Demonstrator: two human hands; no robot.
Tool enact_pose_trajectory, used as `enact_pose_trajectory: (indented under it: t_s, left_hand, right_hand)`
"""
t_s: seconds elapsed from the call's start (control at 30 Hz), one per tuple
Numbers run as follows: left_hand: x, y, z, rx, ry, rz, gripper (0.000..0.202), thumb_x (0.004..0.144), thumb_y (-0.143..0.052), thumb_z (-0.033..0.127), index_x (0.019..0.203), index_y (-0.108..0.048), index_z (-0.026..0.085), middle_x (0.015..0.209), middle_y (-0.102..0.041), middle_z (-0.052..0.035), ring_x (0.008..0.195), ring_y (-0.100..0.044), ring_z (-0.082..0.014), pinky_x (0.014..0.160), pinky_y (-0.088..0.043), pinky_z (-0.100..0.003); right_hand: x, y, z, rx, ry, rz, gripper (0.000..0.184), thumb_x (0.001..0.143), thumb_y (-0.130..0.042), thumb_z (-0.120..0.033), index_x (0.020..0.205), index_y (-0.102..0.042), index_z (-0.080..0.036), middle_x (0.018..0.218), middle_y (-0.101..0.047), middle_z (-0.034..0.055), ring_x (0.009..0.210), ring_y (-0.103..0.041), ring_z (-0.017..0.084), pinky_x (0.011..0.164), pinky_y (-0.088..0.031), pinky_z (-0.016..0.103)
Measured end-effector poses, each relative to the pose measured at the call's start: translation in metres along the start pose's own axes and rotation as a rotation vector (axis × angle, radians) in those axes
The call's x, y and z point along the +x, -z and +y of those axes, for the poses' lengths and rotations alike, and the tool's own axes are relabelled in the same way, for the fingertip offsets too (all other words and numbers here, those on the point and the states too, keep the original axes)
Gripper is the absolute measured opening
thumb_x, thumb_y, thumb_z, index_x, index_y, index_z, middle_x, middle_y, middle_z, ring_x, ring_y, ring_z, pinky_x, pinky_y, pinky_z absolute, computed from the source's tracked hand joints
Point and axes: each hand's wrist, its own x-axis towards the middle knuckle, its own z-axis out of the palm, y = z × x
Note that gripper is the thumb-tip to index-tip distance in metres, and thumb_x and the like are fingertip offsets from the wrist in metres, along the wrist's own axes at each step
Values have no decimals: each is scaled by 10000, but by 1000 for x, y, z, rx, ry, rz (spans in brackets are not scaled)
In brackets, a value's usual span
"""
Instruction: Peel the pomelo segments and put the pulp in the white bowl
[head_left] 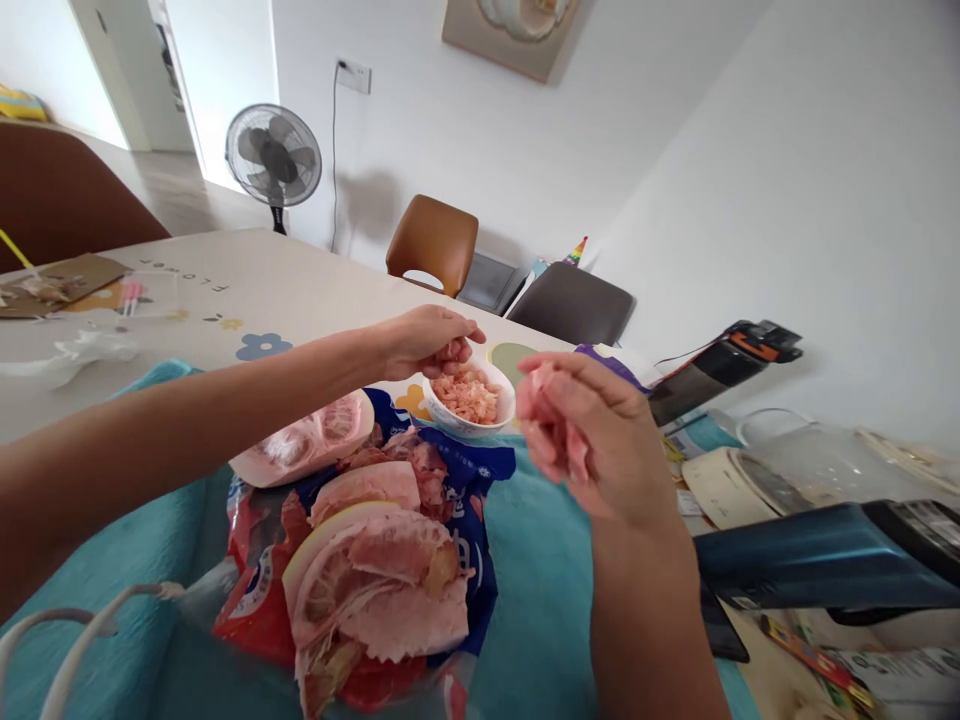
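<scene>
Bowl lying between our two grips, with the left one nearer

We are seeing the white bowl (466, 428) sitting on the far side of the peel, loose pink pulp (471, 398) filling much of it. Our left grip (429, 340) is hanging over its far left rim, fingers curling down and pinching a small lump of flesh (454, 350). Our right grip (611, 425) is hovering to the right of the bowl and closer to us, fingers pressing around a larger pink segment (551, 435). That segment's long axis is slanting down and rightward, from the fingertips toward the palm.

We are judging that the next move is turning on this: from the right grip, the bowl is lying leftward and farther from us, with a gap between, while the left grip is already standing above the rim.

Nearer us and left of the bowl, thick peel (405, 600) is resting on a blue and red plastic bag (484, 520), which is spreading over a teal cloth (540, 580). We cannot tell whether the bowl's base is touching that cloth. Around it the pale bench (322, 285) is reaching back toward a brown chair (433, 240), and a blue flask (810, 555) is lying at right.
</scene>
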Motion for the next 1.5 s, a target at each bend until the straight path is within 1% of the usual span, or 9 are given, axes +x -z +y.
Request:
enact_pose_trajectory:
  t_s: [0.17, 0.33, 0.5, 0.67, 0.8, 0.93, 1.07, 1.2, 1.5]
  left_hand:
    - [-50, 0, 6, -262, -26, 53, 174, 918, -502, 190, 864, -630, 87, 561, -502, -2, 445, -451, -62, 372, -234, -174]
    - [-76, -7, -4, -411, 63, 45, 210, 929, -474, 169, 811, -632, 98, 609, -578, -33, 516, -526, -94, 501, -456, -210]
    - [-87, -7, -16, -572, 162, 55, 374, 996, -362, 289, 815, -629, 100, 684, -650, -75, 586, -586, -122, 654, -538, -261]
    - [-87, 0, -29, -726, 196, -77, 516, 1012, -272, 381, 915, -657, 50, 720, -670, -111, 696, -655, -176, 745, -552, -309]
    - [-84, 1, -38, -776, 176, -199, 540, 1005, -277, 425, 956, -668, 56, 890, -705, -150, 826, -678, -203, 793, -540, -330]
    - [-83, -1, -43, -781, 159, -249, 550, 1001, -277, 447, 970, -673, 68, 867, -698, -129, 841, -663, -198, 831, -515, -333]
    - [-84, -3, -44, -785, 110, -264, 579, 989, -266, 490, 924, -688, 99, 811, -679, -103, 783, -613, -180, 829, -496, -322]
    - [-84, -4, -44, -729, 37, -251, 594, 982, -261, 503, 898, -707, 120, 880, -689, -106, 805, -592, -168, 768, -480, -267]
    - [-85, -7, -47, -577, 8, -200, 490, 977, -320, 457, 968, -694, 141, 867, -670, -83, 822, -575, -172, 772, -455, -276]
  right_hand:
    - [-25, -23, 15, -510, -142, -242, 178, 878, -592, -346, 938, -689, -210, 615, -645, -28, 448, -545, 98, 422, -420, 218]
    - [-28, -32, 33, -1012, -20, -156, 250, 912, -515, -275, 1073, -686, -191, 1036, -749, 76, 966, -684, 224, 831, -496, 340]
    - [-37, -37, 33, -1097, -4, -177, 281, 918, -469, -210, 1065, -708, -199, 1141, -730, 79, 1062, -668, 235, 929, -471, 360]
    - [-49, -37, 30, -982, 129, 57, 238, 907, -510, -265, 899, -743, -219, 864, -755, 32, 798, -689, 195, 783, -508, 321]
    - [-42, -35, 19, -920, 244, 230, 237, 883, -546, -294, 990, -744, -219, 960, -746, 46, 798, -672, 185, 743, -499, 311]
    - [-21, -43, 11, -931, 208, 193, 210, 866, -553, -288, 848, -751, -220, 863, -741, 27, 776, -650, 172, 699, -464, 288]
    - [-2, -58, 10, -1198, 72, 151, 242, 854, -560, -341, 724, -719, -212, 834, -726, 44, 777, -629, 194, 666, -410, 302]
    - [6, -70, 12, -1405, -16, 81, 219, 839, -563, -360, 791, -723, -218, 906, -725, 71, 815, -634, 219, 660, -391, 310]
    - [12, -70, 25, -1276, -23, 172, 154, 766, -533, -259, 660, -632, -206, 718, -690, 38, 693, -595, 182, 633, -398, 302]
